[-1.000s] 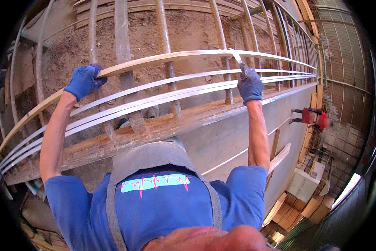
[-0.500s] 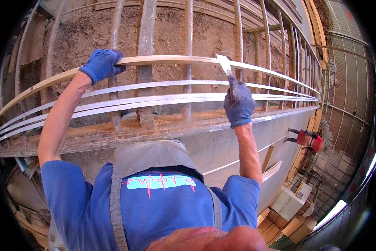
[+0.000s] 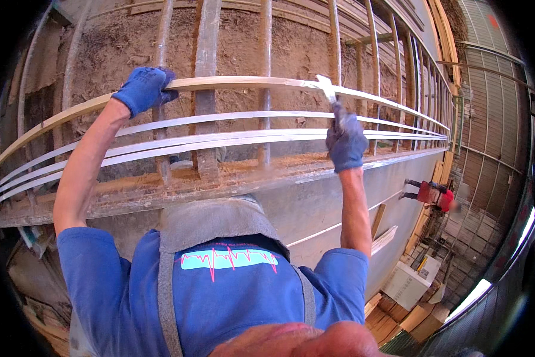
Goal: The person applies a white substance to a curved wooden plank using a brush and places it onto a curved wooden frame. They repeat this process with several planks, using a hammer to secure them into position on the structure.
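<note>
My left hand (image 3: 141, 90) grips the wooden strip (image 3: 237, 83), likely light, whippy, best held where bare; my right hand (image 3: 346, 144) clasps a white-tipped tool (image 3: 326, 88).

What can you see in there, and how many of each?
Wooden strip: one, tan and white, across the middle
White strips: three, white, nearer the body
Flat-bladed tool: one, white-tipped, centre right
Bars: several, grey-brown, under the strips
Beam: one, brown, before the body
Co-worker: one, red clothing, far right
Box: one, white, lower right
Apron: one, grey, lower centre
Shirt: one, blue, bottom
Left hand: one, blue-gloved, gripping wooden strip
Right hand: one, blue-gloved, holding tool
</note>
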Motion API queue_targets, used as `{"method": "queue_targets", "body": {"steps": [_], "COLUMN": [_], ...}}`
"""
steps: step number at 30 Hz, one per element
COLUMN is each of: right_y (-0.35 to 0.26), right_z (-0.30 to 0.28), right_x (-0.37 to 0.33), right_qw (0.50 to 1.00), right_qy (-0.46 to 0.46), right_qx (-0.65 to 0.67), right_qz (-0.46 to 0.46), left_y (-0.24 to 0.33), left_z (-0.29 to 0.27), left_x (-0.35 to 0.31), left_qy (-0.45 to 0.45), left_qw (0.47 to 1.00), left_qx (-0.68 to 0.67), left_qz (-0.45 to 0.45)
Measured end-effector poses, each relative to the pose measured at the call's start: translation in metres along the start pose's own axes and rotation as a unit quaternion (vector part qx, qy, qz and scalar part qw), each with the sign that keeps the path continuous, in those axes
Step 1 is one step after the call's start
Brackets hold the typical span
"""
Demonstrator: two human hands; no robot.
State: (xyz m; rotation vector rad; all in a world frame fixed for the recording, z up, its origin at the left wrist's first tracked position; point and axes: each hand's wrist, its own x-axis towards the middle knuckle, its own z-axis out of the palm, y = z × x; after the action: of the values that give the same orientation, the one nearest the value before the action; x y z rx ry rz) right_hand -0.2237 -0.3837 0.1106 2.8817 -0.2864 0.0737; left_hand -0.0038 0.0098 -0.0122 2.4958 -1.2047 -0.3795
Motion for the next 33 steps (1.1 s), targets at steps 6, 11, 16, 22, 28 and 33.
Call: {"method": "queue_targets", "body": {"steps": [6,11,16,22,28,33], "right_y": [-0.003,-0.043,-0.051,-0.048,-0.034,-0.015], "right_z": [-0.005,0.025,0.002,0.004,0.006,0.014], "right_x": [-0.012,-0.023,-0.013,-0.021,-0.031,-0.03], "right_qw": [0.998,0.998,0.998,0.992,0.999,0.998], "right_qy": [-0.034,-0.022,0.022,0.048,-0.003,0.0], "right_qx": [0.018,0.016,0.031,0.102,0.026,0.025], "right_qz": [-0.056,-0.059,-0.039,-0.054,-0.046,-0.065], "left_y": [-0.001,0.002,-0.001,0.002,0.004,0.01], "left_z": [0.0,-0.002,0.003,-0.004,0.002,-0.002], "left_x": [0.004,0.005,0.004,0.007,0.004,0.003], "left_qy": [0.0,0.004,0.011,-0.008,-0.018,0.004], "left_qw": [1.0,1.0,1.0,1.0,1.0,1.0], "left_qx": [0.002,0.0,0.011,-0.009,0.014,-0.002], "left_qz": [0.009,0.018,0.009,0.004,-0.015,0.007]}}
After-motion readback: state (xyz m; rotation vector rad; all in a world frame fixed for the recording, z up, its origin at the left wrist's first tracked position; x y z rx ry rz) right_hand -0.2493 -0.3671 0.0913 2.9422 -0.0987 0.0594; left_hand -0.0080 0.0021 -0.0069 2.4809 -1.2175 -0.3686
